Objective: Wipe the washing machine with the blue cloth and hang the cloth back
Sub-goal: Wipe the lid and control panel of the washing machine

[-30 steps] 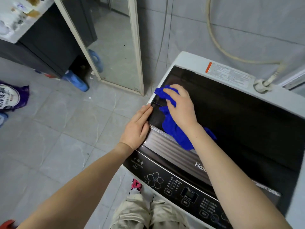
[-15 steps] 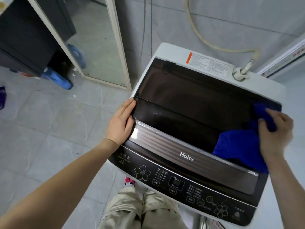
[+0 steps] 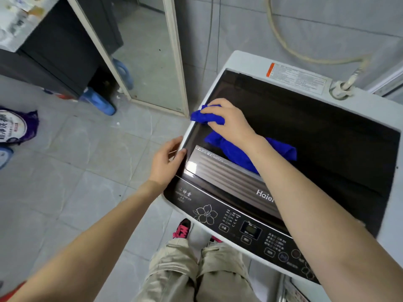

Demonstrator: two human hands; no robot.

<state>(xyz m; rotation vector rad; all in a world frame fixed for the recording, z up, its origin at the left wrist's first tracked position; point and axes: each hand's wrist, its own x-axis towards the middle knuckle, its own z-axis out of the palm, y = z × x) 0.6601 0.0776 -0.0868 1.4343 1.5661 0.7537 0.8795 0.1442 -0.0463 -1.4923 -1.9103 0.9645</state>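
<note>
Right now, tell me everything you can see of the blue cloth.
The blue cloth is a vivid royal blue, soft and fuzzy-looking like microfibre, and crumpled rather than folded. It lies on the dark glossy lid of the washing machine, near the lid's left edge. The right hand grips it, with one bunched end sticking out past the fingers. The rest spreads under the wrist and forearm. The left hand rests apart from it on the machine's left edge.
</note>
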